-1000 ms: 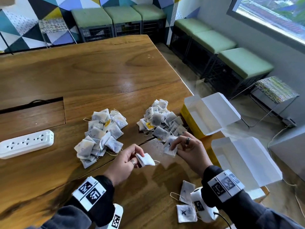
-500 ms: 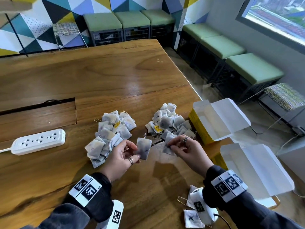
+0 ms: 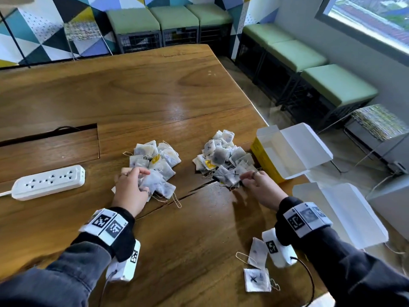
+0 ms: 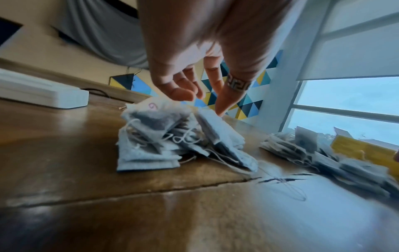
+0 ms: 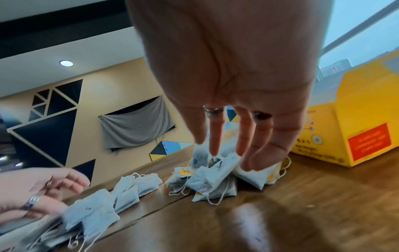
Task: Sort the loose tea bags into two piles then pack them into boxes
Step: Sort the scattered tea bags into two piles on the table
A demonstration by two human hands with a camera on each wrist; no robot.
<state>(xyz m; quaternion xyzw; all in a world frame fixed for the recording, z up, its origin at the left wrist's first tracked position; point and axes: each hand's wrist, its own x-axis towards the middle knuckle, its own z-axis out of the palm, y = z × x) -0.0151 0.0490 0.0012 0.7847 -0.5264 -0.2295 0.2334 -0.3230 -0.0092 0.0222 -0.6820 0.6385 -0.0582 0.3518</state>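
Two piles of white tea bags lie on the wooden table (image 3: 177, 96). The left pile (image 3: 156, 162) (image 4: 172, 136) is under my left hand (image 3: 141, 180) (image 4: 198, 100), whose relaxed fingers hover over and touch its top bag without pinching it. At the near edge of the right pile (image 3: 223, 157) (image 5: 213, 172), my right hand (image 3: 245, 179) (image 5: 226, 153) touches the bags with straight fingers. Two yellow boxes stand open at the right: one (image 3: 265, 160) (image 5: 356, 127) beside the right pile, the other (image 3: 345, 209) nearer me. Two loose tea bags (image 3: 256, 269) lie by my right wrist.
A white power strip (image 3: 48, 181) (image 4: 43, 92) lies left of the left pile, in front of a recessed cable hatch (image 3: 48, 147). A crack (image 3: 199, 187) runs across the table between the piles. The table's right edge passes under the boxes. Green benches (image 3: 336, 85) line the walls.
My left hand carried the tea bag it was pinching leftward onto the left pile and let it go. My right hand stayed at the right pile's near edge.
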